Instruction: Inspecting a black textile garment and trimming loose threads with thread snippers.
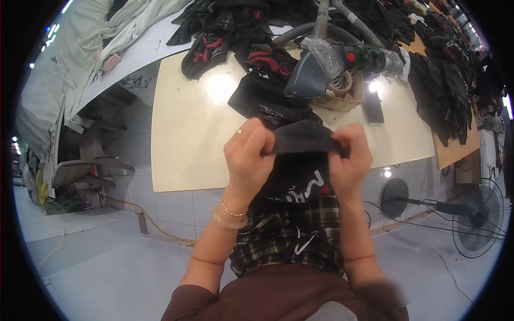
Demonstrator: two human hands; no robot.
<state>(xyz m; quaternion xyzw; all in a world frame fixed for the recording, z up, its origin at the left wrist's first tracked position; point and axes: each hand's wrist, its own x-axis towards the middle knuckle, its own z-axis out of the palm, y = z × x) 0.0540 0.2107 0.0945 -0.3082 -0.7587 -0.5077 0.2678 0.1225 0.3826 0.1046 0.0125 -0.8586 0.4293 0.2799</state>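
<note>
My left hand [247,152] and my right hand [350,155] hold the edge of a black printed garment [302,138] stretched between them, fingers pinched closed at either end. Its lower part hangs toward my lap, with pale lettering and a bit of red on it. A bracelet circles my left wrist. Just beyond the held edge, another dark cloth piece [267,99] lies on the cream tabletop [187,134]. Where one dark cloth ends and the other begins is hard to make out.
A grey machine head [310,75] with a red button and hoses stands at the back, beside a basket [340,101] with tape rolls and a phone [373,106]. Dark garments [441,85] are heaped right and behind. A fan [478,216] is at right, a chair [80,171] at left.
</note>
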